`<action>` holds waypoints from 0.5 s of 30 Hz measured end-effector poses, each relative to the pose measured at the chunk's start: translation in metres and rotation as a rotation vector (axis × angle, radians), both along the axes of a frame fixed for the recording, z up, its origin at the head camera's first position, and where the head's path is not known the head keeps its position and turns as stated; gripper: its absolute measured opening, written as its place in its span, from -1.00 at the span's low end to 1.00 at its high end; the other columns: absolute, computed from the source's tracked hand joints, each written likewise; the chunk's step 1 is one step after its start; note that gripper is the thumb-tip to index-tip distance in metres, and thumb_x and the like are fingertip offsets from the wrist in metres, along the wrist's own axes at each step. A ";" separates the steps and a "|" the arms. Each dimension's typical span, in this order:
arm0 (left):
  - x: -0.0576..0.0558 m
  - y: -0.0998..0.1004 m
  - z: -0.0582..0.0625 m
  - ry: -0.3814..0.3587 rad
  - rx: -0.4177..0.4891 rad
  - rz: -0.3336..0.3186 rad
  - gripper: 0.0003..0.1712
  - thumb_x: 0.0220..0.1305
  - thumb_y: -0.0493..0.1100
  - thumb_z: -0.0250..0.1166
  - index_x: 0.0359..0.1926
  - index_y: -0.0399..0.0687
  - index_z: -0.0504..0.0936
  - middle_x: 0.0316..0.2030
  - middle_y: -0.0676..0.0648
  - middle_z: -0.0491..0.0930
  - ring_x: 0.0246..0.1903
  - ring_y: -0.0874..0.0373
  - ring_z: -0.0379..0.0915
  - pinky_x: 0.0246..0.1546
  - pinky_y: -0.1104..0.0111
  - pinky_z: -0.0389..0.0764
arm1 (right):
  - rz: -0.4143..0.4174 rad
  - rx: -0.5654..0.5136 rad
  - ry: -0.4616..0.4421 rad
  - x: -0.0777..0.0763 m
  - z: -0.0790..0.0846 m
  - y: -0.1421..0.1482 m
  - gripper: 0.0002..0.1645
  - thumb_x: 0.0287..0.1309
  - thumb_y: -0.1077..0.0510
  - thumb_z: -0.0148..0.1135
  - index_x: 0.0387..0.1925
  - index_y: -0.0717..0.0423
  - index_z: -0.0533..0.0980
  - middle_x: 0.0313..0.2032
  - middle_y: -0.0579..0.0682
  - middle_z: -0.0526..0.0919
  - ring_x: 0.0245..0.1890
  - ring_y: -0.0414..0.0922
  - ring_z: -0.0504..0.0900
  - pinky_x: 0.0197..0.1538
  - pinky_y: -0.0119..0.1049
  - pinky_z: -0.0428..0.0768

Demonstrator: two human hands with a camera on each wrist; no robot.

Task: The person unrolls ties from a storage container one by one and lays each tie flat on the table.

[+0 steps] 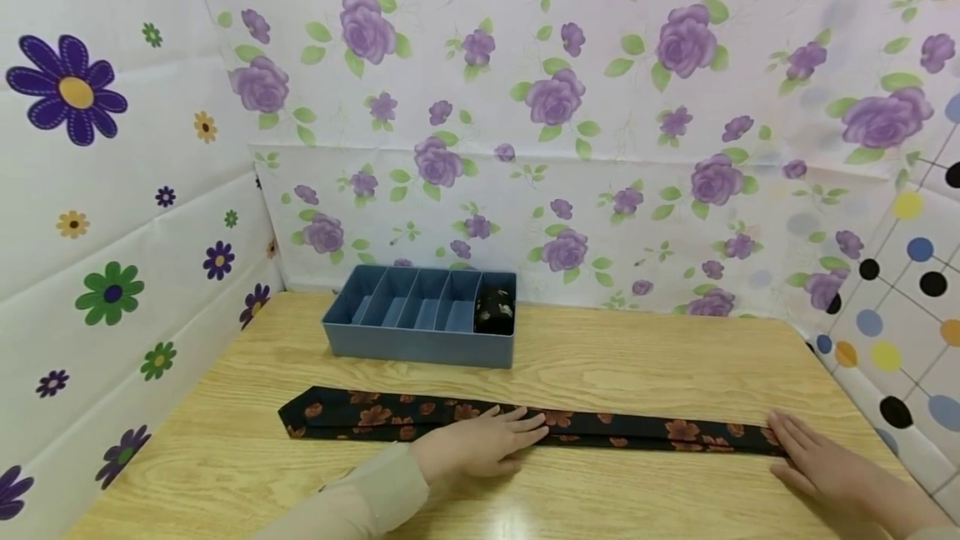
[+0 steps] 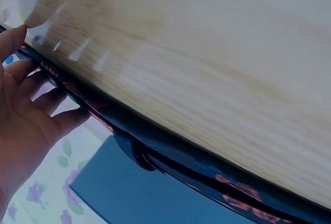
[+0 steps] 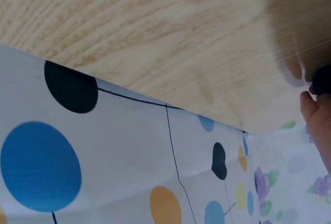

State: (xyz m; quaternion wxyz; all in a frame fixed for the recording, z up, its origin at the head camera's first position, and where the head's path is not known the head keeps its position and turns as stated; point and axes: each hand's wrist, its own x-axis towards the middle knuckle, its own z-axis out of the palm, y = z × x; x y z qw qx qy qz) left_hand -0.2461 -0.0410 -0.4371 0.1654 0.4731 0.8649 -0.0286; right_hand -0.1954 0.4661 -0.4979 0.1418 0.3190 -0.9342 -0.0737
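A black necktie [image 1: 630, 432] with orange-brown flowers lies stretched lengthwise across the table, its pointed wide end to the left. My left hand [image 1: 487, 442] rests on the middle of it with fingers straight and spread. In the left wrist view those fingers [image 2: 72, 120] touch the tie along its edge. At the tie's right end is my right hand [image 1: 825, 461], its straight fingers laid over the end and the thumb apart. The right wrist view catches only part of this hand [image 3: 321, 125] beside the dark tie [image 3: 321, 80].
A blue-grey box [image 1: 420, 347] with several compartments stands behind the tie, left of centre. Its rightmost compartment holds a rolled black patterned cloth item [image 1: 495, 311]. Flowered and dotted sheets hang around the wooden table [image 1: 637, 357] at the back and both sides.
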 end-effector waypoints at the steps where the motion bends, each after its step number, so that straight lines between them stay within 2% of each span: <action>1: 0.000 -0.002 0.000 -0.009 0.000 0.004 -0.31 0.42 0.08 0.00 0.48 0.21 -0.02 0.48 0.10 -0.08 0.47 0.09 -0.16 0.40 0.10 0.13 | -0.003 -0.004 0.009 0.001 -0.002 0.000 0.21 0.21 0.04 0.19 0.36 -0.17 -0.60 0.28 -0.43 -0.73 0.29 -0.52 -0.73 0.18 -0.83 -0.57; 4: 0.000 -0.007 0.000 -0.030 0.006 0.020 -0.29 0.40 0.09 0.01 0.48 0.20 -0.03 0.48 0.10 -0.09 0.47 0.10 -0.17 0.41 0.12 0.11 | -0.017 -0.012 0.002 0.002 -0.005 0.000 0.23 0.21 0.05 0.19 0.38 -0.12 -0.61 0.28 -0.41 -0.76 0.29 -0.50 -0.75 0.17 -0.82 -0.59; 8: -0.001 -0.015 -0.001 -0.028 0.021 0.032 -0.29 0.40 0.08 0.03 0.48 0.18 0.00 0.48 0.08 -0.07 0.46 0.12 -0.14 0.39 0.12 0.17 | -0.038 -0.032 -0.020 0.003 -0.006 0.001 0.21 0.21 0.06 0.18 0.39 -0.13 -0.59 0.29 -0.43 -0.75 0.29 -0.52 -0.74 0.16 -0.83 -0.59; 15: -0.001 -0.026 -0.003 -0.017 0.049 0.041 -0.31 0.40 0.06 0.04 0.47 0.15 0.04 0.47 0.04 -0.03 0.46 0.09 -0.10 0.37 0.11 0.19 | -0.026 -0.030 0.023 0.002 -0.007 0.002 0.20 0.21 0.06 0.18 0.41 -0.08 -0.55 0.31 -0.39 -0.72 0.32 -0.49 -0.71 0.21 -0.79 -0.60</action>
